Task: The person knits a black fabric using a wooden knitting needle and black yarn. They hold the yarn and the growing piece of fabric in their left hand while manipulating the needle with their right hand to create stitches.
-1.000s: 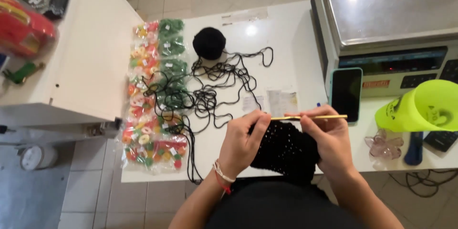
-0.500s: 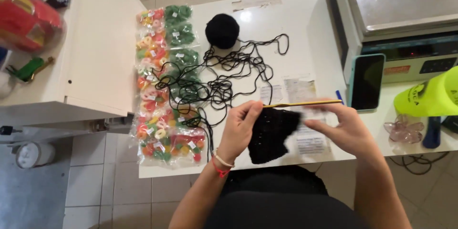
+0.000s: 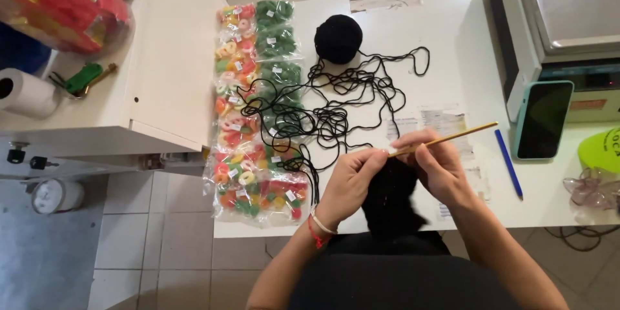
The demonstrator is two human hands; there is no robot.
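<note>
While black piece (image 3: 392,201) hangs at tabletop (image 3: 452,32) near edge | left hand (image 3: 349,184) pinching its top edge | right hand (image 3: 439,166) closed on yellow hook (image 3: 445,139) | keep yarn (image 3: 336,113) from ball (image 3: 338,38) slack, clear of candy bags (image 3: 248,123).

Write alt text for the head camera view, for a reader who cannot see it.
Seen from above, a person's left hand and right hand work a black crocheted piece with a yellow crochet hook at a white table. Loose black yarn trails to a yarn ball, beside bags of colourful sweets.
</note>
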